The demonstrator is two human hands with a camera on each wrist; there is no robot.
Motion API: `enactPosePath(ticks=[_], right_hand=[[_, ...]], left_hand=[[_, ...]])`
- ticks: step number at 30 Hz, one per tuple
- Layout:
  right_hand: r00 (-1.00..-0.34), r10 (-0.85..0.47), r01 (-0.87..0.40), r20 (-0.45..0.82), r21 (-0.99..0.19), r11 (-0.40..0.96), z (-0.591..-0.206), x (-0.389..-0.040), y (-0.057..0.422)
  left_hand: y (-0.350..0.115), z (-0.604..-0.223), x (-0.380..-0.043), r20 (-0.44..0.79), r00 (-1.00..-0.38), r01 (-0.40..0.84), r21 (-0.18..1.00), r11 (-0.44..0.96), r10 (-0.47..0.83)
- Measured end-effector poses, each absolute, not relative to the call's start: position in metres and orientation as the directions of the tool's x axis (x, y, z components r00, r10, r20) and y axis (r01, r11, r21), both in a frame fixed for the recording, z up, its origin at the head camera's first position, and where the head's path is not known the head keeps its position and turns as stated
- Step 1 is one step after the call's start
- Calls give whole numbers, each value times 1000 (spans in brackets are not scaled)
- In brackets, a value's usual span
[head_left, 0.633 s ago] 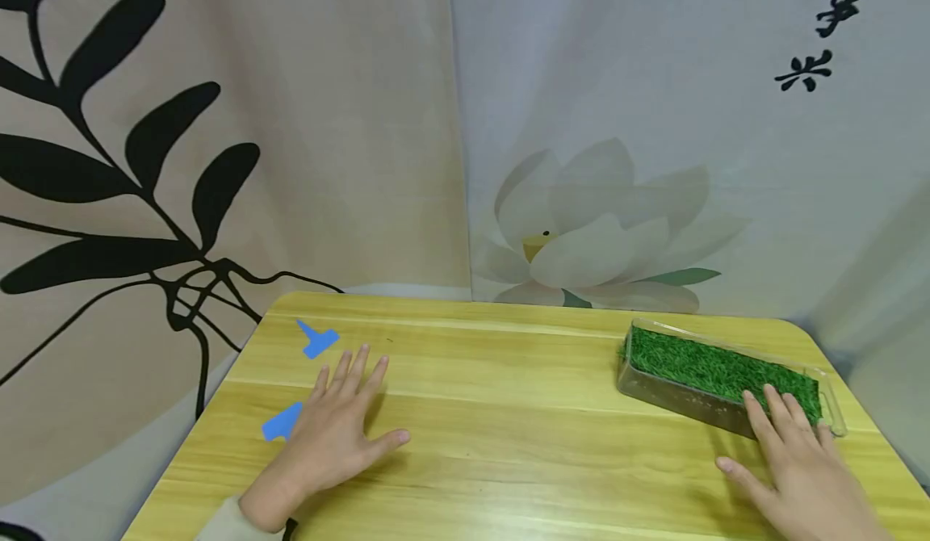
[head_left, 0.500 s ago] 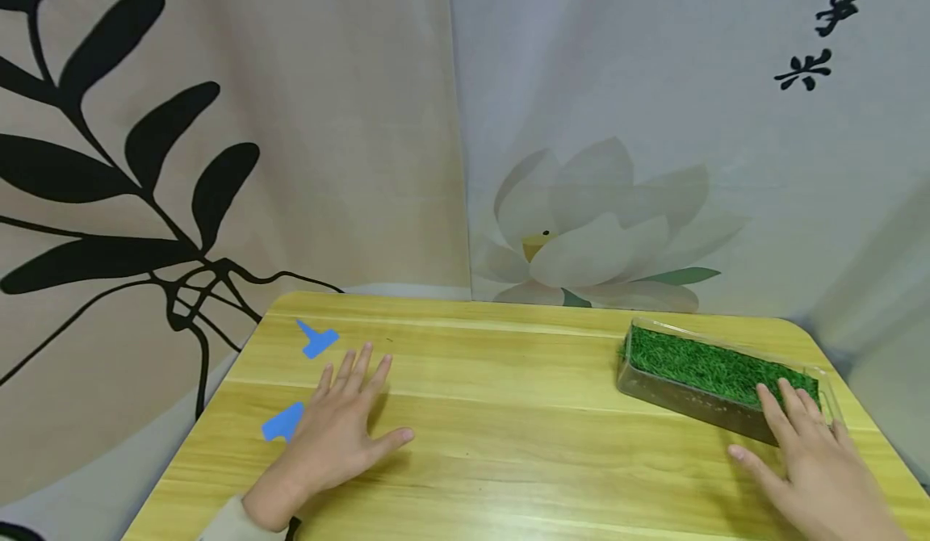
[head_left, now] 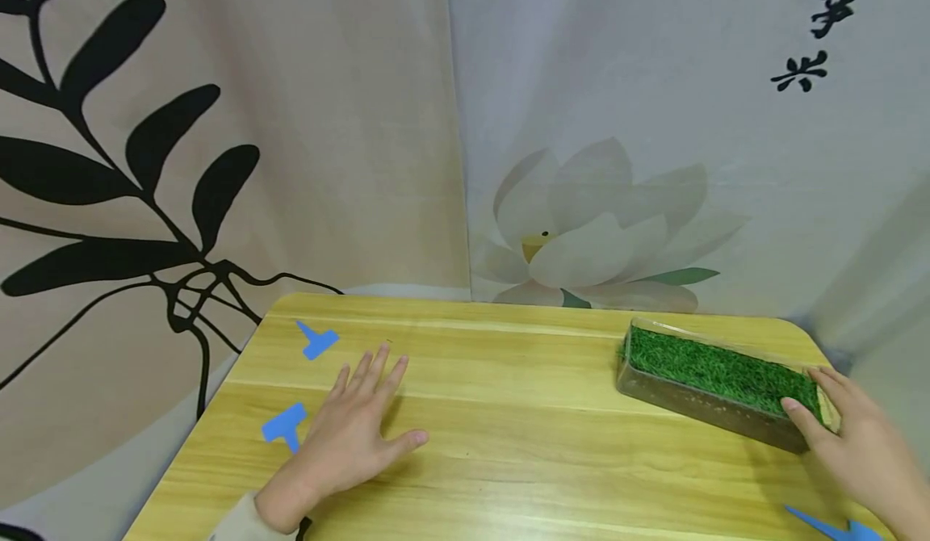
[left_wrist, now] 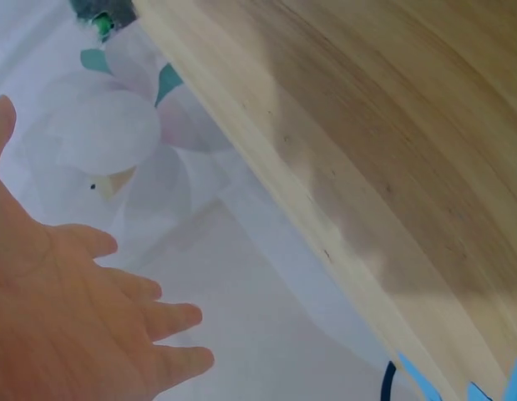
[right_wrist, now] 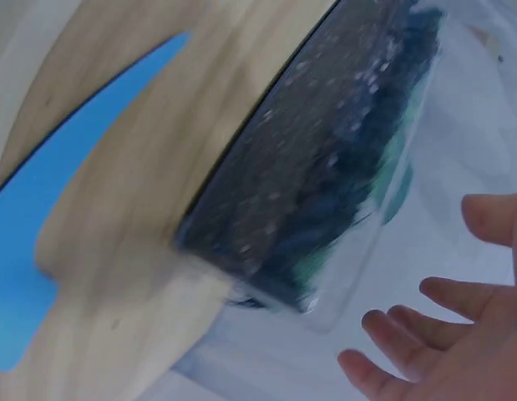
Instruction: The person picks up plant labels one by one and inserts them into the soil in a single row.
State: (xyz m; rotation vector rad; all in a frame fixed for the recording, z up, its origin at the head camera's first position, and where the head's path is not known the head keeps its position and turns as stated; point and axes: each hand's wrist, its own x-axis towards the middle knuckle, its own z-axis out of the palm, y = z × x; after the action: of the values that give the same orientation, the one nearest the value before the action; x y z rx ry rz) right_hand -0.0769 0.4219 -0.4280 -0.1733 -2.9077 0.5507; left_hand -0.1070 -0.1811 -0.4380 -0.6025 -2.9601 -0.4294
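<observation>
A long clear plastic box (head_left: 712, 406) stands at the right of the table, with green artificial grass (head_left: 719, 367) filling its top and a dark brown layer below. My right hand (head_left: 857, 436) is at the box's right end, thumb over the near side and fingers toward the far side. In the right wrist view its fingers (right_wrist: 408, 334) are loosely spread and a gap shows between them and the box. On the left, my left hand (head_left: 352, 440) is spread flat over the table, holding nothing, palm and splayed fingers showing in the left wrist view.
Flat blue pieces lie on the wooden table (head_left: 508, 412): a blue piece (head_left: 317, 341) at the back left, a T-shaped blue piece (head_left: 285, 425) beside the left hand, and a pointed blue piece (head_left: 846, 531) at the front right. A printed curtain (head_left: 349, 137) hangs behind.
My right hand has moved from the box's near side rightward to its right end, uncovering the front-right blue piece. My left hand has slid slightly right, showing more of the T-shaped piece.
</observation>
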Motion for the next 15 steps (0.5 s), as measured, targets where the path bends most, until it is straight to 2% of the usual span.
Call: enactPosePath(ticks=[5,10,12,15], right_hand=[[-945,313,242,93,-442,864,-433,-85,435],[-859,511,458,-36,-500,735,-434,-92,440],[-826,556,522,-93,-497,693,-436,-95,444],[-816,566,545,-120,-489,682,-442,-97,453]], left_hand=[[-177,-437,-106,153,-915,402,267,876,374],[-174,-437,-107,162,-913,406,279,870,374],[-173,-437,-108,164,-912,408,285,867,375],[-171,-437,-110,163,-912,409,296,863,376]])
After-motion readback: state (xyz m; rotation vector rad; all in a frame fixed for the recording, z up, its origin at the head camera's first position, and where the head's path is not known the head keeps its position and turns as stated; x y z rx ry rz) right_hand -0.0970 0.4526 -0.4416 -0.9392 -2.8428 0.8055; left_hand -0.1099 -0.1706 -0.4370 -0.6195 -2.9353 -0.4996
